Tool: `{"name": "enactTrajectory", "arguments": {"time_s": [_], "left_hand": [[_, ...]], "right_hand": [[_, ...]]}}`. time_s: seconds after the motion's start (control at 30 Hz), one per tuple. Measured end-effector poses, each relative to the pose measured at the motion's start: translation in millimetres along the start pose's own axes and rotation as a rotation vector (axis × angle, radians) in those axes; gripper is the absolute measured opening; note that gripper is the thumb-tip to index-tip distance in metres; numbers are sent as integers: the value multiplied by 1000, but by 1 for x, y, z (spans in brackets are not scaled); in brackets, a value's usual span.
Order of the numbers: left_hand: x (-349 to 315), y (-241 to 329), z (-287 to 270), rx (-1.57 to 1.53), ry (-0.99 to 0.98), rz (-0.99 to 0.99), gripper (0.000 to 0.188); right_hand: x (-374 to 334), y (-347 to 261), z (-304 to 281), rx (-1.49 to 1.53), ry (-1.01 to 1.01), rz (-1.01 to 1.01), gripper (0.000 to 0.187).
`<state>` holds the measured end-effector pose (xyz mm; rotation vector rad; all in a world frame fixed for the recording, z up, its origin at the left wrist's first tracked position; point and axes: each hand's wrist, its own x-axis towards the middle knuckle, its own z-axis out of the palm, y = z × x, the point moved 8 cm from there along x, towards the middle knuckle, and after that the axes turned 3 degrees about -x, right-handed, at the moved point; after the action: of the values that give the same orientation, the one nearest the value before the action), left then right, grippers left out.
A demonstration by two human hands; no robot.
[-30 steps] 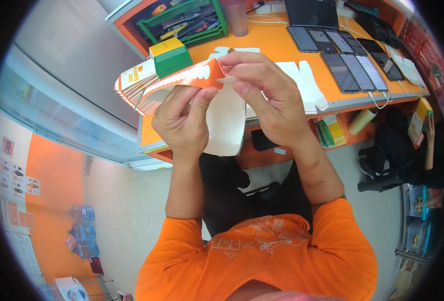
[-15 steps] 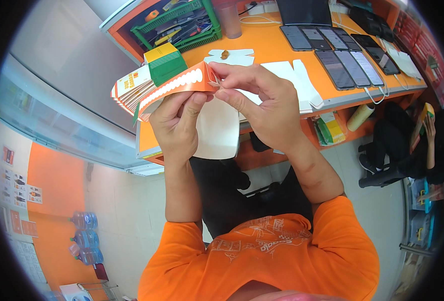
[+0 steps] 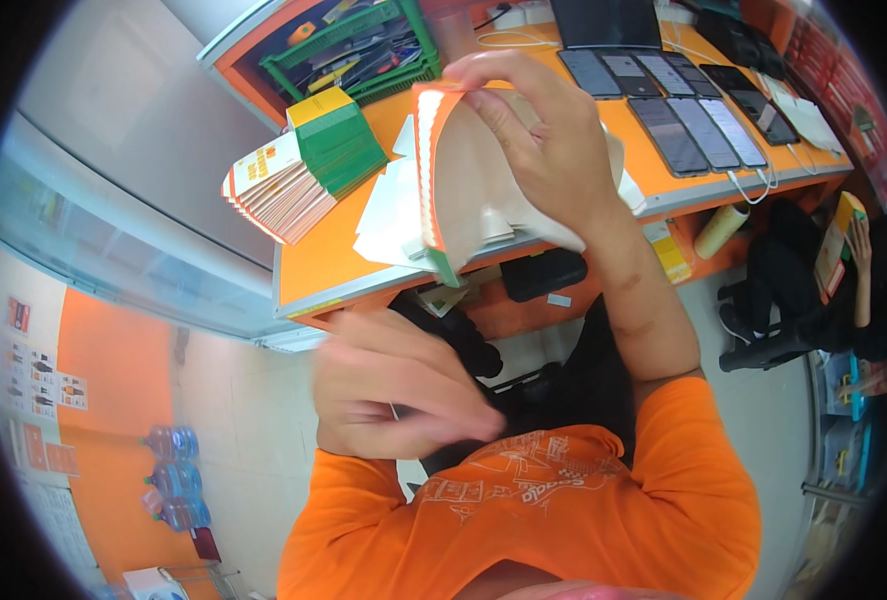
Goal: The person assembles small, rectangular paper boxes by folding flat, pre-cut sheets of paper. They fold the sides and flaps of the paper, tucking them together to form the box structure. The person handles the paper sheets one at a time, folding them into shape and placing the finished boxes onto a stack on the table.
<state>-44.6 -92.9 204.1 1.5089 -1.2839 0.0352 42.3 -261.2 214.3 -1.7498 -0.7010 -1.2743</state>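
Note:
My right hand point(image 3: 548, 135) grips the top end of a thin cardboard carton point(image 3: 478, 175), fingers and thumb closed on its edge. One side of the carton is orange with a white scalloped band; the rest that shows is plain and pale. It hangs upright over the front part of the desk, a small green tip at its lower end. My left hand point(image 3: 398, 385) is away from the carton, low in front of my shirt. Motion smears its fingers, so what they hold, if anything, cannot be made out. White cardboard pieces point(image 3: 383, 220) lie on the desk behind the carton.
A fanned stack of green, yellow and white folded cartons point(image 3: 338, 150) lies at the desk's left. Behind it stands a green basket point(image 3: 353, 55) of tools. Several phones point(image 3: 668, 135) with cables fill the right side. A seated person point(image 3: 813, 270) holds a package at far right.
My left hand has let go of the carton and dropped toward my chest. The right hand has raised and turned the carton, which now hangs lengthwise from it.

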Motion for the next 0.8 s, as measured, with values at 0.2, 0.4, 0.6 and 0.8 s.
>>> {"name": "enactTrajectory", "arguments": {"time_s": [0.2, 0.4, 0.6, 0.8], "left_hand": [[27, -23, -23, 668, 84, 60, 23], [18, -59, -32, 582, -33, 55, 22], [9, -75, -30, 478, 67, 70, 20], [-24, -109, -75, 386, 571, -156, 16]], "right_hand": [[-5, 7, 39, 26, -439, -62, 17], [-26, 31, 64, 143, -597, 146, 18], [-37, 25, 66, 153, -473, 166, 22], [-49, -3, 26, 306, -488, 336, 22]]}}
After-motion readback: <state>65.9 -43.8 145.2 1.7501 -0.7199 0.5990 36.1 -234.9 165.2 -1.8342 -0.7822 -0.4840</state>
